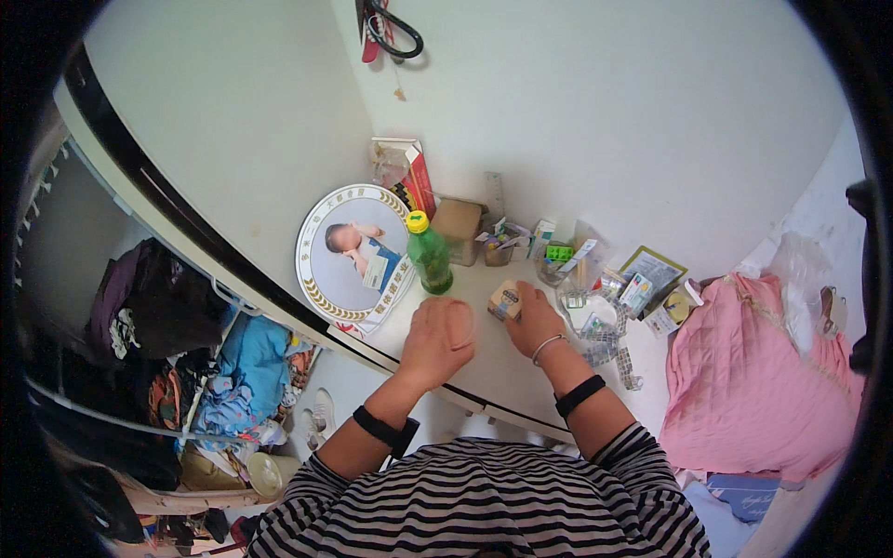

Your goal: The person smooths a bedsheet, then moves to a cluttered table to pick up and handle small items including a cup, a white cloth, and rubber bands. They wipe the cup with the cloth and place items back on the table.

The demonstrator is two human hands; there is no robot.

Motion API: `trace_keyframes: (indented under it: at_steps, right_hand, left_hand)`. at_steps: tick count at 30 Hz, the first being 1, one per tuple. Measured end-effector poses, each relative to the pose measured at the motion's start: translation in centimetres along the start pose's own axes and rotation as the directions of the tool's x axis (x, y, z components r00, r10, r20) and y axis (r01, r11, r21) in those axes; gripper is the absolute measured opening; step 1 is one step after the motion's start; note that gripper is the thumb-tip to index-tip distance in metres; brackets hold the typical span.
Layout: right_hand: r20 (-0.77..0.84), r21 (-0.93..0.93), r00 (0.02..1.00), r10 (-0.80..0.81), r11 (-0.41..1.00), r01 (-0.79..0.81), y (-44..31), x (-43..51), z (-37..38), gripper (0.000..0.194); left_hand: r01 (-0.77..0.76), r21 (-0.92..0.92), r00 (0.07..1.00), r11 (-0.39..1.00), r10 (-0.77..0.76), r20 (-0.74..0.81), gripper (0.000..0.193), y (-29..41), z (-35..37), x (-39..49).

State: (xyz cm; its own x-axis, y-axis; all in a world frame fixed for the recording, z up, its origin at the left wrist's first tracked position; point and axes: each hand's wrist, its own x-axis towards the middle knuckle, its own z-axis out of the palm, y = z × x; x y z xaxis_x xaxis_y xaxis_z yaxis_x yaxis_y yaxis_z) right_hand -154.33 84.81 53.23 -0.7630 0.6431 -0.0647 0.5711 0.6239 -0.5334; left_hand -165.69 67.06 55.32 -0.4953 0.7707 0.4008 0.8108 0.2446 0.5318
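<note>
My left hand [436, 345] is curled around a round, see-through, pinkish container [462, 325], mostly hidden by the fingers, over the near part of the white tabletop [481, 380]. With its fingers on one side, my right hand [536, 322] grips a small tan box [504, 301] that bears a printed figure. Just beyond my left hand stands a green plastic bottle [429, 258] with a yellow cap [417, 222]. Right of my right hand lie a white round item [589, 312] and silvery blister packs [614, 349].
A round photo plaque [356, 234] leans at the left. Along the wall stand a cardboard box [457, 234], a small cup of items [497, 251] and a clear container [551, 272] with a green pack. Pink quilted fabric [746, 390] lies right; an open wardrobe [160, 328] holds clothes.
</note>
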Motion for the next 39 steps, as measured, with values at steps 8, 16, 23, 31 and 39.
trace_keyframes:
  at_steps: [8, 16, 23, 31, 39]
  right_hand:
    - [0.012, 0.011, 1.000, -0.021, 1.000, 0.021, 0.3, -0.1, -0.1, 0.059]
    - [-0.007, 0.055, 0.999, -0.047, 0.997, 0.047, 0.8, -0.1, 0.0, 0.060]
    - [-0.034, 0.095, 0.996, -0.085, 0.992, 0.088, 1.4, 0.1, 0.3, 0.064]
    - [-0.048, 0.086, 0.993, -0.107, 0.990, 0.111, 1.8, 0.1, 0.9, 0.068]
    - [0.007, 0.083, 0.995, -0.099, 0.992, 0.098, 1.4, 1.3, -2.0, 0.060]
  left_hand:
    - [-0.100, 0.247, 0.990, 0.964, 0.121, -0.069, 0.042, 4.8, 0.0, 11.9]
    - [0.264, 0.419, 0.942, 0.869, -0.325, 0.079, 0.040, 4.4, 0.9, 17.3]
    - [0.350, 0.425, 0.909, 0.835, -0.412, 0.061, 0.032, 2.5, 2.2, 19.6]
    - [0.301, 0.406, 0.950, 0.863, -0.233, -0.209, 0.025, 0.0, 5.2, 18.7]
    - [-0.273, 0.101, 0.902, 0.957, 0.292, -0.319, 0.016, 3.7, 2.3, 12.1]
